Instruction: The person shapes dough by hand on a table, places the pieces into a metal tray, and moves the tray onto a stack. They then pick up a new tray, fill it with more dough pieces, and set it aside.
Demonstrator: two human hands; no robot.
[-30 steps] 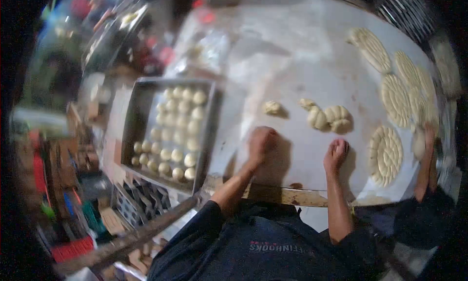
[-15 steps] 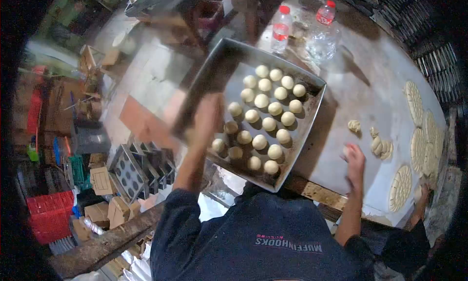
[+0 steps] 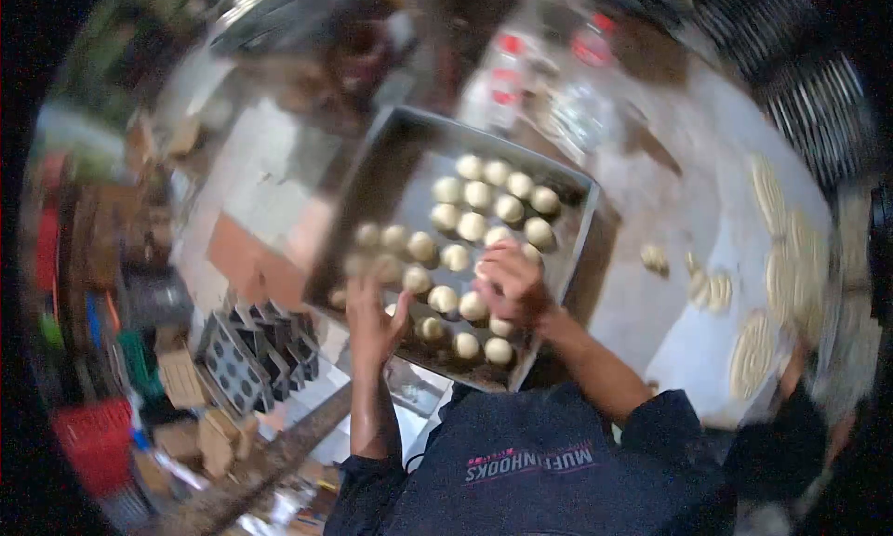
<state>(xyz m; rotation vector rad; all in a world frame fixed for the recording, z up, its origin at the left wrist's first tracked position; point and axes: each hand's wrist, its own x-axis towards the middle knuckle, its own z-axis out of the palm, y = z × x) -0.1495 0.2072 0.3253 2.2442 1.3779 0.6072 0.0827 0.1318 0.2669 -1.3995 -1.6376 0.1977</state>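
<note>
Right hand (image 3: 512, 280), fingers curled, is now down among the dough balls (image 3: 471, 226), having left the surface (image 3: 633, 322); whether it grips one is hidden. Left hand (image 3: 372, 322), blurred with thumb spread, shows nothing held at the tray's (image 3: 409, 175) near-left side. Work has apparently shifted trayward. Upside-down shirt (image 3: 558, 499) lettering reads "MUFFINHOOKS"; the far bottles' (image 3: 593, 46) labels are illegible.

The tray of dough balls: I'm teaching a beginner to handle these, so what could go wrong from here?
The right hand is down among closely set dough balls, so it might dent or nudge neighbouring ones.
The left hand reaches over the side of the tray and could knock nearby balls together.
The tray's near corner lies close to the shirt; leaning in might bump it.
</note>
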